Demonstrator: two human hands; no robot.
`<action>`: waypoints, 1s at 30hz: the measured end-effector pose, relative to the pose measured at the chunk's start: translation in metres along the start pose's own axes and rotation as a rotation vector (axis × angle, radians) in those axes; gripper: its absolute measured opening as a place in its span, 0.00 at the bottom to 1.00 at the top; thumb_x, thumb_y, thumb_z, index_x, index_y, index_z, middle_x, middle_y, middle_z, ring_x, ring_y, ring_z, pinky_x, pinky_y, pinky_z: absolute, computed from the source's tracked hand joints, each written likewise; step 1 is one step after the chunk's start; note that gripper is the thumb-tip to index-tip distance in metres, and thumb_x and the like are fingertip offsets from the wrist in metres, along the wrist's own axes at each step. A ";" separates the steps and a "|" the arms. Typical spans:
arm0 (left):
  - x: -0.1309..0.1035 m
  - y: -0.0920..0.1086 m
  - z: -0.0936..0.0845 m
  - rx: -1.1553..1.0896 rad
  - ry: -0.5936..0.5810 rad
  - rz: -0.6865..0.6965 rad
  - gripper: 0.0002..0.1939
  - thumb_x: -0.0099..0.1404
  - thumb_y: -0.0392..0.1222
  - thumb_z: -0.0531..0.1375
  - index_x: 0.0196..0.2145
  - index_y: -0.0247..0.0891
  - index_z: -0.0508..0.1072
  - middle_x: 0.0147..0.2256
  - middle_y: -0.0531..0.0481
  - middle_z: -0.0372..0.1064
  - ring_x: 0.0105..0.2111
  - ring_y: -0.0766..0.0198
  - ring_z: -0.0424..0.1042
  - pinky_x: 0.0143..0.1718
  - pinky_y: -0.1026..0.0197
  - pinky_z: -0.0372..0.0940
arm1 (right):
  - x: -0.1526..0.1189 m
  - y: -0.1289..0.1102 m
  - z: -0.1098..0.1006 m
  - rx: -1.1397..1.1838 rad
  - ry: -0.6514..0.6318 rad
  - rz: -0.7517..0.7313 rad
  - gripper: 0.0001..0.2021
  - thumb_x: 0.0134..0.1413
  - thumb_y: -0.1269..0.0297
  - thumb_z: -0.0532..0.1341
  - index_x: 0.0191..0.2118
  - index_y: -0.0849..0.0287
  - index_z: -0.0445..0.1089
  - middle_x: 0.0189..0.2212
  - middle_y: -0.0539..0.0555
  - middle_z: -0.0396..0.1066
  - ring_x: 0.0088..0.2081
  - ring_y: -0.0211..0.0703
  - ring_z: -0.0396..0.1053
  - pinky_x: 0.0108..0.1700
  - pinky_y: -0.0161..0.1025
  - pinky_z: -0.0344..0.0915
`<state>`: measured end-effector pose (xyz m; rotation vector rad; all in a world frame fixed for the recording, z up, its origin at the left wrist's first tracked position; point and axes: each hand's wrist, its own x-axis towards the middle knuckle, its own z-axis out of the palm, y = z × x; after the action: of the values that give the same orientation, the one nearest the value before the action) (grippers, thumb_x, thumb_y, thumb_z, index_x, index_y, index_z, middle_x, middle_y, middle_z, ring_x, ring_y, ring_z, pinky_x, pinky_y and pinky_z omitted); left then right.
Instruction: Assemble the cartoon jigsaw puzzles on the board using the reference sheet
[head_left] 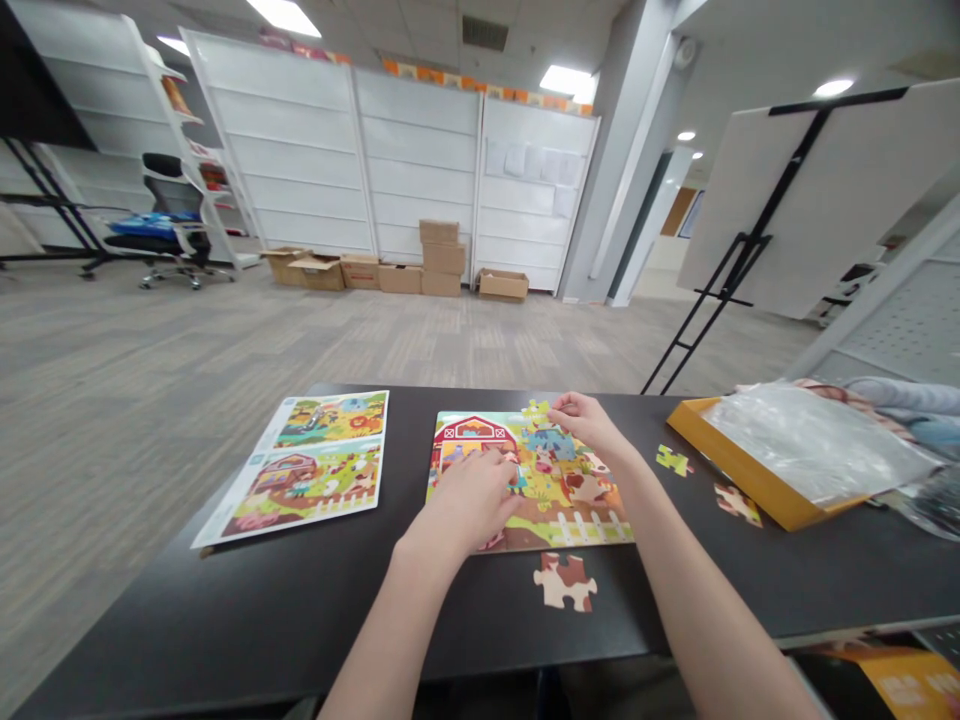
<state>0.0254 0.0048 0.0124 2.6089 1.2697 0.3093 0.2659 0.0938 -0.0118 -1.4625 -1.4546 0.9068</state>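
A farm jigsaw puzzle lies on the black table, with a red barn at its left and cows and a white fence at its right. My left hand rests on the barn side, fingers stretched over the picture and partly hiding it. At the puzzle's upper edge, my right hand pinches a green puzzle piece between thumb and fingers. A brown-and-cream piece lies loose just below the puzzle. Two others, a green piece and a brown-and-cream piece with some green, lie off to the right.
A picture sheet showing the farm scene lies at the left of the table. On the right stands an orange box tray with clear plastic wrap in it. Cardboard boxes line the far shelves.
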 end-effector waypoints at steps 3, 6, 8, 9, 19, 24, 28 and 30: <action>0.000 0.003 0.002 -0.001 -0.019 0.008 0.10 0.68 0.43 0.58 0.43 0.36 0.76 0.50 0.40 0.73 0.52 0.48 0.72 0.54 0.48 0.66 | 0.000 0.010 0.002 -0.053 0.015 0.061 0.20 0.38 0.51 0.73 0.29 0.57 0.65 0.19 0.48 0.71 0.19 0.33 0.61 0.22 0.32 0.56; -0.002 0.005 0.002 0.001 -0.025 -0.012 0.11 0.68 0.43 0.58 0.44 0.36 0.75 0.54 0.38 0.70 0.55 0.46 0.69 0.55 0.48 0.65 | -0.001 0.014 0.005 -0.109 0.006 0.087 0.16 0.41 0.56 0.71 0.29 0.58 0.66 0.19 0.48 0.73 0.18 0.32 0.61 0.21 0.30 0.55; -0.003 0.005 0.001 0.003 -0.042 -0.047 0.12 0.68 0.44 0.58 0.45 0.36 0.75 0.55 0.38 0.69 0.57 0.45 0.67 0.55 0.47 0.65 | -0.002 0.013 0.006 -0.155 -0.015 0.090 0.14 0.44 0.59 0.71 0.30 0.58 0.67 0.20 0.49 0.75 0.18 0.32 0.62 0.22 0.30 0.55; -0.004 0.005 0.001 0.002 -0.055 -0.063 0.13 0.67 0.45 0.58 0.45 0.37 0.75 0.55 0.38 0.69 0.57 0.44 0.67 0.54 0.46 0.66 | -0.003 0.013 0.006 -0.184 -0.027 0.089 0.12 0.45 0.60 0.70 0.30 0.59 0.67 0.21 0.50 0.75 0.19 0.33 0.64 0.22 0.30 0.56; -0.004 0.003 0.005 0.021 -0.106 -0.097 0.16 0.66 0.46 0.59 0.47 0.36 0.75 0.54 0.37 0.70 0.57 0.41 0.67 0.54 0.42 0.67 | -0.009 0.008 0.003 -0.543 0.012 0.038 0.05 0.48 0.66 0.70 0.29 0.60 0.74 0.28 0.54 0.79 0.31 0.41 0.76 0.34 0.33 0.66; -0.005 0.005 0.003 0.028 -0.118 -0.104 0.16 0.66 0.46 0.58 0.47 0.35 0.76 0.54 0.37 0.70 0.56 0.41 0.67 0.54 0.42 0.67 | -0.010 0.007 0.001 -0.600 -0.018 -0.015 0.06 0.47 0.64 0.70 0.29 0.59 0.75 0.29 0.53 0.79 0.31 0.41 0.75 0.33 0.33 0.65; -0.004 0.006 0.002 0.023 -0.121 -0.106 0.15 0.66 0.45 0.59 0.47 0.35 0.75 0.54 0.37 0.70 0.56 0.41 0.68 0.53 0.41 0.67 | -0.010 0.009 -0.001 -0.649 -0.059 -0.061 0.05 0.47 0.64 0.70 0.28 0.59 0.76 0.29 0.53 0.79 0.32 0.42 0.74 0.33 0.34 0.64; -0.004 0.006 0.002 0.023 -0.120 -0.105 0.15 0.67 0.45 0.58 0.46 0.35 0.75 0.54 0.37 0.70 0.56 0.41 0.68 0.53 0.41 0.67 | -0.010 0.009 -0.001 -0.666 -0.060 -0.102 0.05 0.48 0.64 0.70 0.29 0.59 0.77 0.30 0.53 0.79 0.32 0.41 0.73 0.34 0.34 0.63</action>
<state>0.0281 -0.0024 0.0114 2.5254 1.3702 0.1182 0.2696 0.0842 -0.0210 -1.8118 -1.9701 0.4105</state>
